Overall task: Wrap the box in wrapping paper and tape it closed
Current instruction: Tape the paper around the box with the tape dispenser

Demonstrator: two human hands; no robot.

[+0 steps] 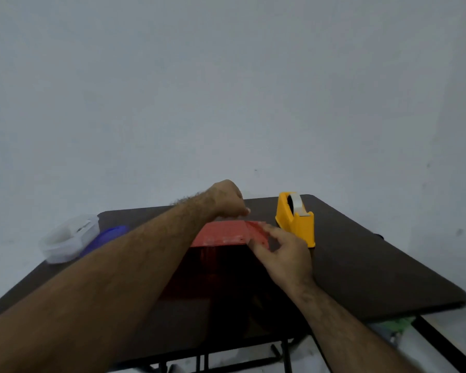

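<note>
While the red-wrapped box [221, 235] sits mid-table [374, 265], the left hand [226, 197] hovers clenched over its far edge, seemingly pinching something too small to identify. The right hand [283, 254] pinches the paper flap [258, 232] beside the yellow tape dispenser [296, 219].

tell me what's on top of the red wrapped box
The left hand hovers at the red wrapped box's far edge; the right hand holds its right-end paper flap. Anything beneath them is hidden.
</note>
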